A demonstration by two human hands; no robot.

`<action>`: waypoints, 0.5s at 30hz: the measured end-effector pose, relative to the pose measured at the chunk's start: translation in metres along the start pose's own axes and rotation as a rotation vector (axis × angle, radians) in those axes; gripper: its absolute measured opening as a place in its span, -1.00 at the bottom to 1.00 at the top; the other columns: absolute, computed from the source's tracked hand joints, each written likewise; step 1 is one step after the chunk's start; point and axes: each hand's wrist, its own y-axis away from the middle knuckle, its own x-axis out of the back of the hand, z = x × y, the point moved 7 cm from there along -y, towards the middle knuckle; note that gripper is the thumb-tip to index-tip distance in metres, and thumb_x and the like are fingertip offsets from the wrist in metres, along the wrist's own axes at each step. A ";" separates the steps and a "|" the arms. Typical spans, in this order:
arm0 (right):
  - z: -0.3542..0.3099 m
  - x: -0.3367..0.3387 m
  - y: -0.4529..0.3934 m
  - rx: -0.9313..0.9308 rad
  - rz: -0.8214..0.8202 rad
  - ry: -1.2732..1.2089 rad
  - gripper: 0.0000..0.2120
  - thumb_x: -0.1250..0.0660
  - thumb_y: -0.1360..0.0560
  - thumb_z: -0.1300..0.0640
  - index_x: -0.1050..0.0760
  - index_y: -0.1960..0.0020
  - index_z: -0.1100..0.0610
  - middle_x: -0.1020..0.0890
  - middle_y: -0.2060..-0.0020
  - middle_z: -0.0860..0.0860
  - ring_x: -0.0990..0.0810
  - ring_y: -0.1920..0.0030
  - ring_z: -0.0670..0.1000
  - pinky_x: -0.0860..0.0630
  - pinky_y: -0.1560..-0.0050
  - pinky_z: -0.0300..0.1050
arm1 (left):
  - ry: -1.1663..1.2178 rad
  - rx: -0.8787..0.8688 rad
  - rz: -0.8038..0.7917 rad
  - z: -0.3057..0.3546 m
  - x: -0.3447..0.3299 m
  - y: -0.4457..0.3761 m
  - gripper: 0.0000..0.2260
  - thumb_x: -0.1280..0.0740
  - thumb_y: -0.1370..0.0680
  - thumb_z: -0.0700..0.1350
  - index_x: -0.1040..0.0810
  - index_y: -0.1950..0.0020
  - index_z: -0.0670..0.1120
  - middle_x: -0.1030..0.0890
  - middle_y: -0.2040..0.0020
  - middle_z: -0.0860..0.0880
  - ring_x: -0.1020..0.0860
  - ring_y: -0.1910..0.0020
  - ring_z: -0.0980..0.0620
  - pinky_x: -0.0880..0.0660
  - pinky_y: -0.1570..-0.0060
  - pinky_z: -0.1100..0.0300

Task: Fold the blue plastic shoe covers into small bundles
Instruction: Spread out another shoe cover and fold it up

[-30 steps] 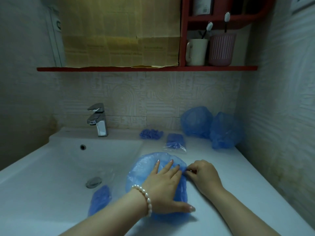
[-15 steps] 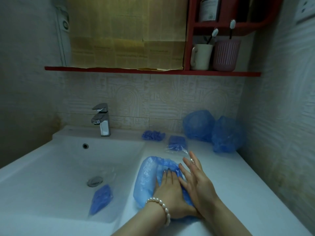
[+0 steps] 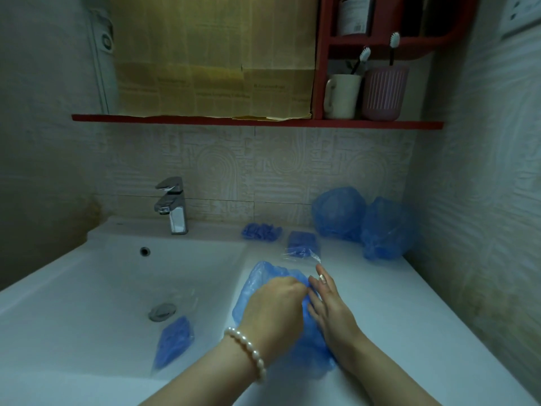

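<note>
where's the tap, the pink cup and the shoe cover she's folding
tap (image 3: 172, 206), head view, on its chrome body.
pink cup (image 3: 384, 93), head view, on its ribbed side.
shoe cover (image 3: 251, 284), head view, on the bare plastic left of the hands.

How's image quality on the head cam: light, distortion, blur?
Head view: dim, bluish-green cast, corners darker; wide-angle bend curves the red shelf and the sink rim; faucet shows a small highlight; left hand and right hand on the shoe cover look slightly soft.
</note>
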 end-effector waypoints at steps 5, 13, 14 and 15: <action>-0.002 -0.003 0.000 0.020 -0.030 0.111 -0.61 -0.04 -0.56 -0.09 -0.11 -0.38 -0.24 -0.17 -0.48 -0.12 -0.16 -0.46 -0.13 -0.10 -0.50 -0.04 | -0.327 -0.077 -0.142 -0.027 -0.039 0.007 -0.31 0.14 -0.42 0.34 -0.22 -0.48 0.10 -0.11 -0.53 -0.06 0.06 -0.52 -0.15 0.34 -0.35 -0.26; 0.008 -0.012 -0.006 0.096 -0.040 0.594 -0.52 0.03 -0.61 -0.09 -0.01 -0.51 -0.09 0.06 -0.53 -0.11 0.10 -0.46 -0.24 0.15 -0.39 -0.33 | -0.109 0.260 -0.568 -0.073 -0.065 0.022 -0.08 -0.11 -0.30 0.53 0.18 -0.51 0.19 0.25 -0.54 0.02 0.32 -0.48 -0.14 0.27 -0.35 -0.35; 0.007 -0.008 -0.007 0.080 -0.003 0.564 -0.53 0.02 -0.62 -0.06 -0.03 -0.51 -0.06 0.02 -0.53 -0.09 0.07 -0.48 -0.20 0.12 -0.40 -0.33 | -0.103 0.254 -0.564 -0.074 -0.066 0.020 -0.07 -0.12 -0.29 0.54 0.18 -0.51 0.19 0.25 -0.54 0.03 0.31 -0.49 -0.14 0.26 -0.35 -0.36; 0.005 -0.003 -0.008 0.051 0.035 0.488 -0.55 0.01 -0.63 -0.02 -0.07 -0.51 -0.03 -0.04 -0.52 -0.08 -0.01 -0.49 -0.15 0.07 -0.43 -0.28 | -0.095 0.238 -0.561 -0.076 -0.067 0.020 -0.05 -0.13 -0.27 0.55 0.18 -0.51 0.20 0.25 -0.54 0.04 0.31 -0.49 -0.14 0.25 -0.35 -0.36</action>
